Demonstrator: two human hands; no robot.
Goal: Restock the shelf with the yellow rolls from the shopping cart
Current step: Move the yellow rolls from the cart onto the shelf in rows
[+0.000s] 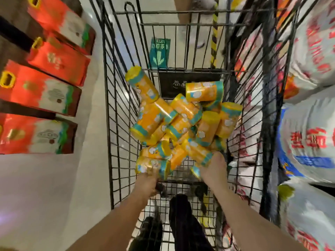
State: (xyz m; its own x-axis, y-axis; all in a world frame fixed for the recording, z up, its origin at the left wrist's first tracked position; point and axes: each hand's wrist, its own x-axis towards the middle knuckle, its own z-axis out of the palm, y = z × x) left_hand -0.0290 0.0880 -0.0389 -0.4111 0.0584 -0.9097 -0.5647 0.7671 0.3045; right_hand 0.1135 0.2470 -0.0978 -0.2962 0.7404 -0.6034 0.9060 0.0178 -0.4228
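Yellow rolls [181, 124]: a loose heap in the far half of the shopping cart [116, 124], lying at all angles, one propped against the far-left wall. The wraps are orange-yellow with teal end bands and white cartoon shapes. No brand name is readable.

Left hand [146, 182]: at the near-left edge of the heap, fingers curled around the nearest roll [154, 166]. The fingertips are lost in blur.

Right hand [214, 171]: at the near-right edge, thumb lying along a roll and fingers hidden under the heap. Cannot tell whether it grips.

Black panel [188, 82] on the cart's far wall: small white round marks, unreadable.

Green floor sticker [159, 51], seen through the wires: a white arrow, with characters too smeared to read.

Left of the cart: red boxes [41, 93] with yellow handles and white-green lower ends, print illegible.

Right: white sacks [311, 138] with big red characters and a blue band, blurred and cut off by the frame edge.

Far end: a person's legs [190, 24], cut off at the top.
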